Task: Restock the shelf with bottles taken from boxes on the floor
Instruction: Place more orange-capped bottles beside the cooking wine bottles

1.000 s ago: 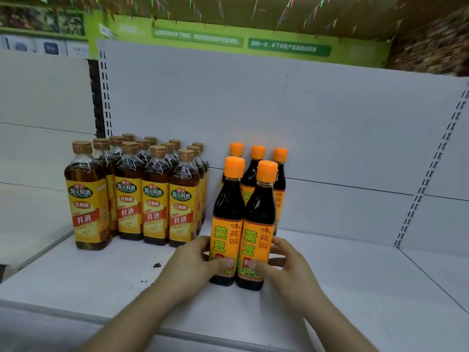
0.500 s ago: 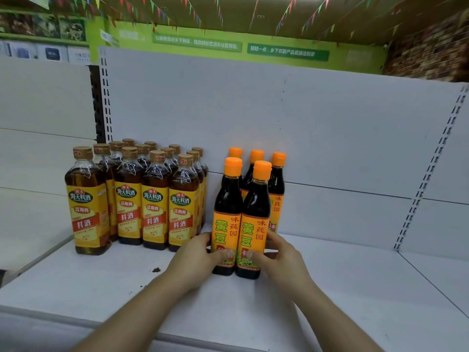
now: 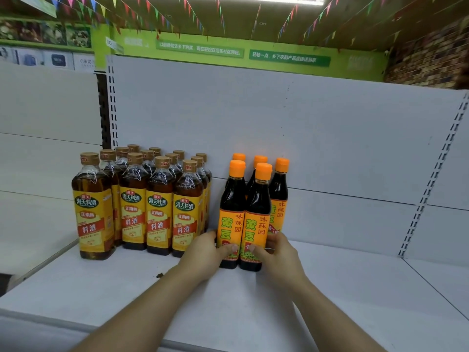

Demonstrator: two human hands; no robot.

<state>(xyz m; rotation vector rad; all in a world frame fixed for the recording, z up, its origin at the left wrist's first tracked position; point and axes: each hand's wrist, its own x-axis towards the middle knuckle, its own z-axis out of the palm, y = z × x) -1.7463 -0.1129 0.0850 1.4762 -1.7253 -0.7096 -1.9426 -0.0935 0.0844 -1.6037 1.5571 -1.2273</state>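
Orange-capped bottles (image 3: 232, 219) gripped low between left hand (image 3: 203, 252), right hand (image 3: 276, 257)

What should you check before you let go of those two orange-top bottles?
1. Left front bottle and right front bottle upright on the shelf: ok.
2. Left hand grips one, right hand the other: ok.
3. The pair side by side, touching: ok.
4. Pair snug against the back row: cannot tell.
5. Gap from the yellow-label bottles: ok.
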